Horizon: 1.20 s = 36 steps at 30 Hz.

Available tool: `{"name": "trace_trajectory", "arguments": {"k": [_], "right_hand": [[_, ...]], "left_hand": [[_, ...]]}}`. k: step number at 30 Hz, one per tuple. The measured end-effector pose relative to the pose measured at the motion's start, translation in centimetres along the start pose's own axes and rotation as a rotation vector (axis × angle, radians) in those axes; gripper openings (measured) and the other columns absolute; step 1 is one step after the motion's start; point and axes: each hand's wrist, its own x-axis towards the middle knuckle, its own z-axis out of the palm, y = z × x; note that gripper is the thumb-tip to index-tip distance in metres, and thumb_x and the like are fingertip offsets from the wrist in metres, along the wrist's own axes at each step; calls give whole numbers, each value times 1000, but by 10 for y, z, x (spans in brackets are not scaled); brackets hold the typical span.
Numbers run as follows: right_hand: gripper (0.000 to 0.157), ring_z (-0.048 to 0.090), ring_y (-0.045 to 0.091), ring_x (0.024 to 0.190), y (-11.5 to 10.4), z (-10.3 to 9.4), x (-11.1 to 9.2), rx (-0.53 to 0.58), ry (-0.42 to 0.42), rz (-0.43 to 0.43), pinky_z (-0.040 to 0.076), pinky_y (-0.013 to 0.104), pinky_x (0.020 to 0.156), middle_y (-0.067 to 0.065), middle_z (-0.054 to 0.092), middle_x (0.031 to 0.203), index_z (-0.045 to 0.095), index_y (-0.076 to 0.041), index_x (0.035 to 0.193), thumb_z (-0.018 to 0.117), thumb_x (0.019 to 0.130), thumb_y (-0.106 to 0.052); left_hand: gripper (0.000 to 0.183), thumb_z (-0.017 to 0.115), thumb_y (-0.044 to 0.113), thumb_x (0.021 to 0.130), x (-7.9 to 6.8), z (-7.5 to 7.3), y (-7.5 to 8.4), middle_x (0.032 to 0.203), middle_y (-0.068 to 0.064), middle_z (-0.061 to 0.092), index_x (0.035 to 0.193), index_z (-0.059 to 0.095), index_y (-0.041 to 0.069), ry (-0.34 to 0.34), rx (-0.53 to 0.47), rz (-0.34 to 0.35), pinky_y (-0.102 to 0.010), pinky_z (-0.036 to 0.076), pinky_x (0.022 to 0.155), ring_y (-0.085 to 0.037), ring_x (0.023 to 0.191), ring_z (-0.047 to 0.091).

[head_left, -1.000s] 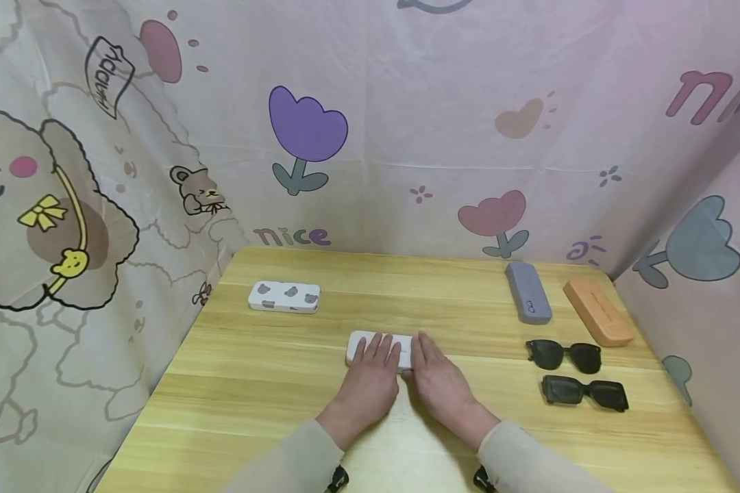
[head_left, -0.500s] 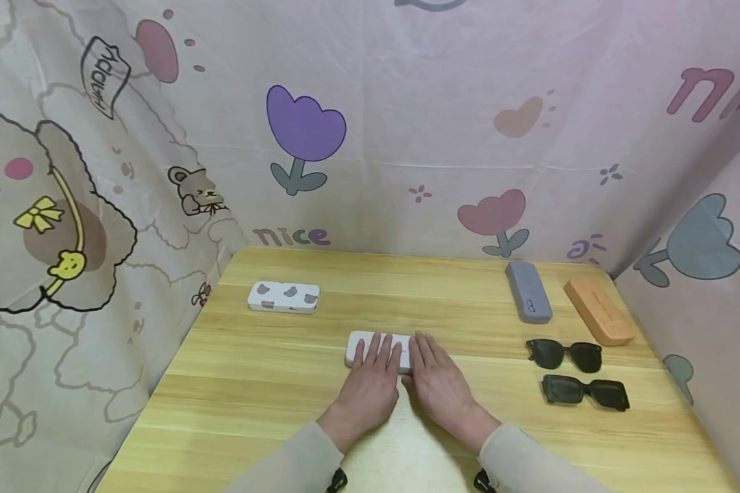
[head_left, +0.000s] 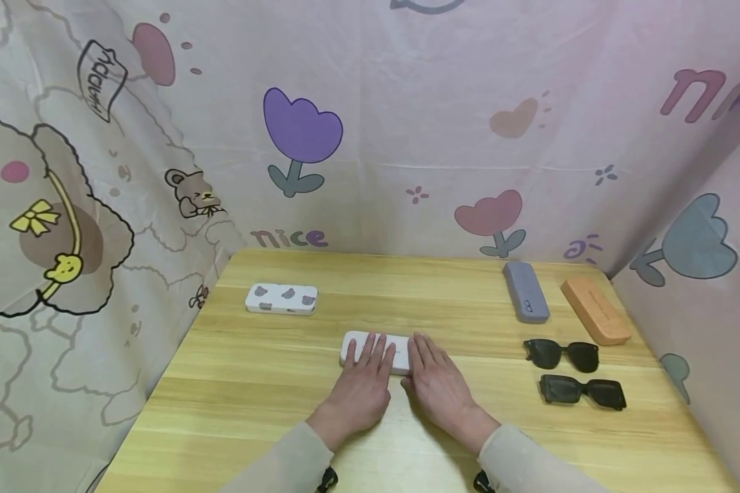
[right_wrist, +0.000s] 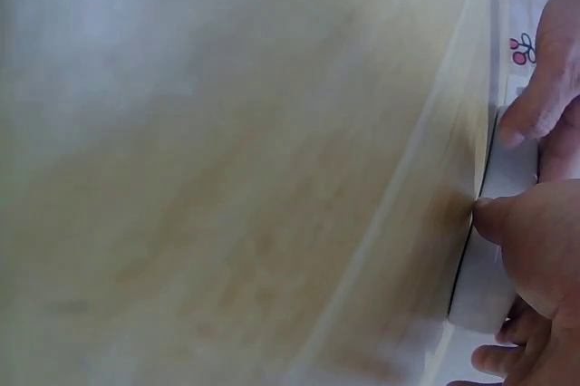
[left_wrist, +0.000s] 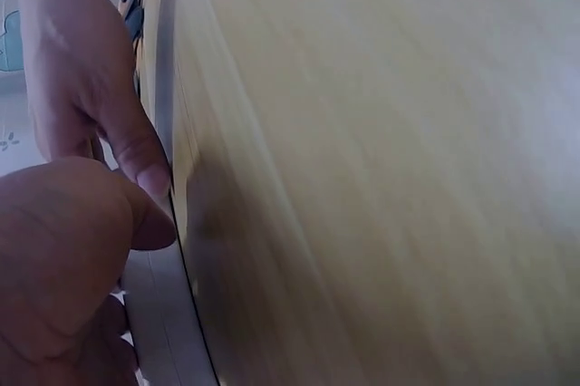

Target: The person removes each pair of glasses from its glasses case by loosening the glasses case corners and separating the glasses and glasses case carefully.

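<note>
A white glasses case (head_left: 401,350) lies closed on the wooden table in front of me. My left hand (head_left: 362,390) rests on its top with straight, slightly spread fingers. At the case's right end, my right hand (head_left: 440,389) lies with its fingers straight and together over the top. In the left wrist view, the left thumb (left_wrist: 149,227) is beside the near side of the case (left_wrist: 163,313). The right wrist view has the right thumb (right_wrist: 489,216) against that same side, low by the tabletop. The palms cover part of the case.
A white case with bear prints (head_left: 281,299) lies at the back left. A grey-blue glasses case (head_left: 526,293) and an orange one (head_left: 595,311) are at the back right. Nearer me on that side are black sunglasses (head_left: 562,355) and a second, squarer pair (head_left: 582,392). Printed curtains (head_left: 370,137) hang behind.
My left hand has slid slightly left along the white case, so more of its top shows between the hands. The right hand stays at the right end.
</note>
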Motion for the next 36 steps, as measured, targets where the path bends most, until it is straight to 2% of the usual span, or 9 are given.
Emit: {"name": "trace_trajectory", "arguments": {"k": [9,15,24,32,36], "right_hand": [[76,50,40,145,4,0,-1,5,-77,39,45,50,118,28,49,156,46,10,152,69,101,-42],[77,49,41,146,7,-2,-3,28,-101,62,45,54,116,29,48,157,45,8,153,66,102,-46],[79,50,40,145,12,-2,-4,19,-118,81,46,55,116,28,49,157,44,8,154,63,103,-49],[81,50,40,145,14,-3,-6,13,-131,79,46,54,115,28,48,157,43,9,154,61,104,-51],[81,50,40,145,14,-3,-6,14,-135,83,46,55,115,29,48,157,43,10,154,60,104,-52]], "left_hand": [[71,50,27,104,-7,0,-26,174,-21,17,166,26,3,-18,-86,21,-64,12,129,-40,162,13],[70,46,23,104,-11,-1,-46,175,-20,15,167,23,3,-39,-131,9,-62,8,130,-39,163,9],[72,45,23,105,-25,0,-88,176,-18,9,168,17,5,-79,-128,-22,-59,4,131,-36,164,5],[69,44,18,105,-41,4,-130,175,-20,13,167,19,1,-21,-117,-13,-60,7,131,-38,163,10],[71,47,17,103,-52,6,-148,174,-21,16,167,20,0,6,-122,-36,-61,8,130,-39,163,12]]}}
